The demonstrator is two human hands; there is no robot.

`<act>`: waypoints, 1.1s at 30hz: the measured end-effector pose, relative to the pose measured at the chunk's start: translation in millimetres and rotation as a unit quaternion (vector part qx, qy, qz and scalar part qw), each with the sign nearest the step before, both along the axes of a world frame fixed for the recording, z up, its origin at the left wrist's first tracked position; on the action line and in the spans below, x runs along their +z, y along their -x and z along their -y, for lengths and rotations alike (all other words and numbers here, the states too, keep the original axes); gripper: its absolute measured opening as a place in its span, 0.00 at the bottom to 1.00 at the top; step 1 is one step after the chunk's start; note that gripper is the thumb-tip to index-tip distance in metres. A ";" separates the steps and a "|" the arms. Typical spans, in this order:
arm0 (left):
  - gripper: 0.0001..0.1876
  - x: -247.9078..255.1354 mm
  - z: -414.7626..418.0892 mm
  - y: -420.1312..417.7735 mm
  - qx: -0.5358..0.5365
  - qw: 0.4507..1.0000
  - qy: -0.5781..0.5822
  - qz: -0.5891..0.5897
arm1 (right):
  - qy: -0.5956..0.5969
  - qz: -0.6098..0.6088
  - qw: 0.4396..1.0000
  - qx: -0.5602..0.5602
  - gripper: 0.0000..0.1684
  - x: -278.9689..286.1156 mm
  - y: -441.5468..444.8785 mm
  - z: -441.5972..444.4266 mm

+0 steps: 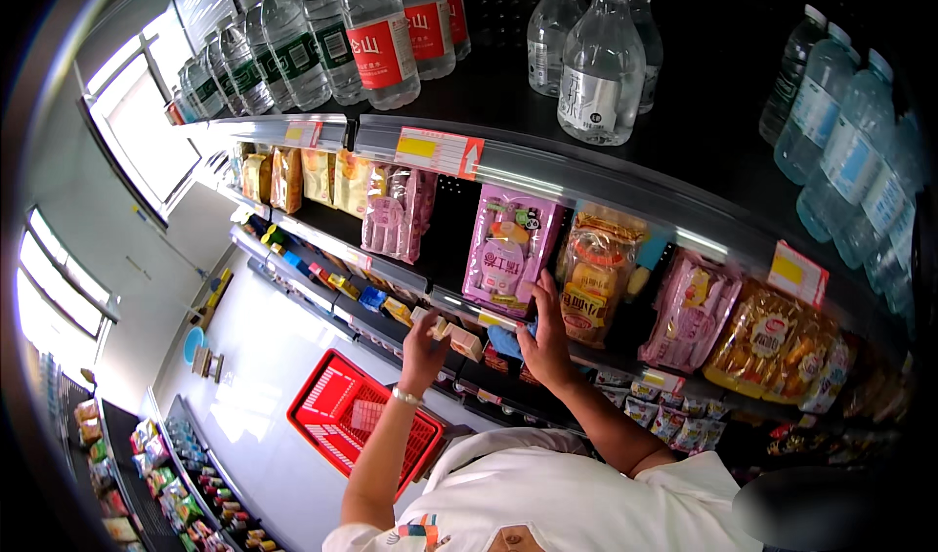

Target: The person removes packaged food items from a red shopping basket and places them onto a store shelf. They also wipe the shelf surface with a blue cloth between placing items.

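Note:
My left hand (425, 353) is raised in front of the shelves with fingers apart and nothing in it. A bracelet circles that wrist. My right hand (546, 336) also holds nothing, its fingers spread near the lower edge of a pink pack of Swiss rolls (506, 251), which stands upright on the shelf. Whether the fingertips touch the pack I cannot tell. A blue cloth-like item (504, 341) shows beside the right thumb; whether it touches the hand is unclear. Right of the pack stands a clear bag of small breads (592, 281). Further left is another pink pack (392, 215).
Water bottles (381, 39) stand on the top shelf above the shelf edge (586, 185). More packaged bread (773, 339) lies at the right. A red shopping basket (322, 361) sits low beside me. Lower shelves hold small boxes (463, 341); other snack racks (157, 471) stand across the aisle.

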State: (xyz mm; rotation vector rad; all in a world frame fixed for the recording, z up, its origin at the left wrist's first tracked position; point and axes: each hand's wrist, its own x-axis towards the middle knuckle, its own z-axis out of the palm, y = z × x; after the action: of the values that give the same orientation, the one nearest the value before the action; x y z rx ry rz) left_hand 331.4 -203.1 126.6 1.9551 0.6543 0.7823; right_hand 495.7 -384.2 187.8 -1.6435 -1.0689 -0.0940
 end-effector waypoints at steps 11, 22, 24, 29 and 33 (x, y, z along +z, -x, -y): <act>0.46 49.9 -26.9 -139.6 -0.149 0.966 0.179 0.109 | -0.014 -0.041 0.998 -0.037 0.44 12.0 -19.7 -27.5; 0.50 94.8 49.4 -45.3 -0.041 0.974 0.059 0.217 | -0.014 0.028 0.997 0.068 0.36 34.3 32.4 13.5; 0.53 76.7 58.9 -18.7 -0.007 0.977 0.065 0.204 | -0.009 0.037 0.994 0.103 0.36 38.0 47.0 22.1; 0.48 33.0 97.7 65.1 0.093 0.938 0.234 0.237 | 0.095 0.021 0.964 0.249 0.36 13.7 84.1 23.0; 0.43 -12.3 126.3 122.0 0.173 0.895 0.316 0.262 | 0.206 -0.179 0.880 0.388 0.33 -31.7 104.0 7.3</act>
State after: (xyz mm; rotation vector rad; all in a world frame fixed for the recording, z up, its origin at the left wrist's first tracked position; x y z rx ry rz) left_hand 209.4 -329.4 114.3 0.9854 0.8026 1.0940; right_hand 391.7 -391.5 156.1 -1.3873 -1.4323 0.9884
